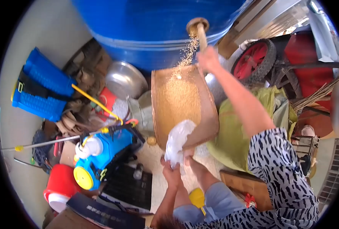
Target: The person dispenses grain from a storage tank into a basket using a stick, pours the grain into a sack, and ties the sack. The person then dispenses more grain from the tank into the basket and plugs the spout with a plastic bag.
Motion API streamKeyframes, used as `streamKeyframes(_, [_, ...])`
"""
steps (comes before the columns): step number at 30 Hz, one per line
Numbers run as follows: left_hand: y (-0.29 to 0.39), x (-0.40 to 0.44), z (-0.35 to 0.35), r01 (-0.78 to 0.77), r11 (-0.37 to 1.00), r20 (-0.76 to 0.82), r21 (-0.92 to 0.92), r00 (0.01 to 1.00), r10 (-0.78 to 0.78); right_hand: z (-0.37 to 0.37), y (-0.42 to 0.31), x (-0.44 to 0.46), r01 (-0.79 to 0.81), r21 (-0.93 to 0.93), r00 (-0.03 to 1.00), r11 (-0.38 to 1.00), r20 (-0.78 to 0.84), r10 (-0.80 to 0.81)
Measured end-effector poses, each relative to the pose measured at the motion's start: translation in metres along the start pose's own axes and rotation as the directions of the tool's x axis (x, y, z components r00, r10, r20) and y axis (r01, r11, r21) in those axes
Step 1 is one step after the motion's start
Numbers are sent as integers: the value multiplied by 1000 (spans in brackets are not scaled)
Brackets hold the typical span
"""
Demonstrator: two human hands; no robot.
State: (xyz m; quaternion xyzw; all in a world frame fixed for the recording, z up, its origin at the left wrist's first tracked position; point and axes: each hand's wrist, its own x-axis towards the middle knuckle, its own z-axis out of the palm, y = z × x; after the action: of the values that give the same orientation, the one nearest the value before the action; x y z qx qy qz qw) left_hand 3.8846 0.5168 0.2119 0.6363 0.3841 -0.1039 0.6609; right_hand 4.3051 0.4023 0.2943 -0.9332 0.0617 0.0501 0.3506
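Note:
My right hand (208, 60) is closed around a wooden stick (202, 37), its far end at a round brown-rimmed outlet (194, 23) low on the big blue tank (139, 23). Loose grain (188, 51) falls from there in a stream. Below, a heap of yellow-brown grain (183, 95) lies in a woven winnowing basket (209, 118). My left hand (171, 172) grips a white plastic bag (179, 139), which lies over the basket's near edge. What the bag contains cannot be made out.
A metal basin (126, 80) leans left of the basket, near a blue sprayer (104, 156) with a long wand. Green sacking (240, 129) bulges close on the right, below a red-rimmed wheel (251, 61). A red bucket (60, 183) and blue container (45, 84) stand left.

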Motion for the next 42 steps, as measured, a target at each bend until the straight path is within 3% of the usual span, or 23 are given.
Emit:
streamKeyframes(1, [8,-4,-3,65,998,11,20,998,-65,-4,-12,-4,34,-109,989,993,-142,-50])
streamKeyframes(2, [6,-6,-5,80,997,3,22,997,-80,0,-8,-7,29,-110,991,994,-126,-43])
streamKeyframes(4, [5,-8,-5,-73,993,-59,94,995,79,0,-4,-10,-141,-145,989,979,-59,133])
streamKeyframes(7, [3,-12,-13,-43,992,-63,121,997,51,13,11,-51,-22,-31,999,999,-23,21])
streamKeyframes(10, [-1,-11,-17,-53,990,-74,130,995,62,26,19,-59,-46,-111,998,993,-45,42])
streamKeyframes(12, [6,-12,-18,-86,989,-82,122,992,97,2,-26,-95,-275,280,947,920,246,208])
streamKeyframes(13, [9,-10,-17,-114,987,-91,115,988,125,-2,-34,-102,-264,286,951,921,239,198])
streamKeyframes(15, [6,-8,-18,-68,991,-92,111,993,79,-5,-43,-109,-299,533,945,791,280,168])
streamKeyframes(19, [13,-5,-15,-4,999,-46,35,999,6,8,-36,-104,-292,631,956,719,224,191])
streamKeyframes(22, [11,-5,-13,-36,999,-60,-28,998,34,22,-28,-80,-298,473,950,829,234,208])
streamKeyframes(24, [11,-6,-14,-36,999,-59,-26,998,34,28,-32,-60,-246,368,967,897,163,198])
streamKeyframes(26, [7,-6,-14,-32,999,-54,-28,998,30,27,-47,-49,-133,367,988,920,-24,153])
streamKeyframes(28, [1,-6,-15,-66,996,-52,-51,997,64,18,-50,-24,-181,184,976,966,-88,199])
streamKeyframes(29, [1,-7,-17,-64,997,-50,-52,997,61,15,-41,-9,-182,181,976,966,-88,201])
streamKeyframes(31, [4,-8,-24,-9,999,-26,45,1000,10,11,-14,15,-150,-71,979,986,-154,137])
streamKeyframes(32, [5,-7,-25,2,999,-19,42,1000,-1,11,-8,16,-157,-82,978,984,-152,143])
streamKeyframes(34, [4,-10,-27,-82,995,-69,63,994,86,10,11,5,-33,-100,999,994,21,36])
streamKeyframes(37, [0,-12,-32,15,999,-53,47,999,-12,-3,-16,-31,-151,-60,965,987,207,160])
streamKeyframes(38, [-2,-13,-33,-80,995,-55,55,995,83,-6,-21,-39,-145,-52,967,988,206,153])
streamKeyframes(40, [4,-17,-37,-78,994,-51,80,995,82,-15,-27,-56,-311,199,901,929,374,221])
streamKeyframes(41, [6,-17,-38,-67,992,-44,103,996,72,-23,-37,-68,-303,211,907,929,363,213])
streamKeyframes(42, [-1,-15,-38,-20,999,-25,29,999,20,-32,-47,-81,-379,335,883,862,410,229])
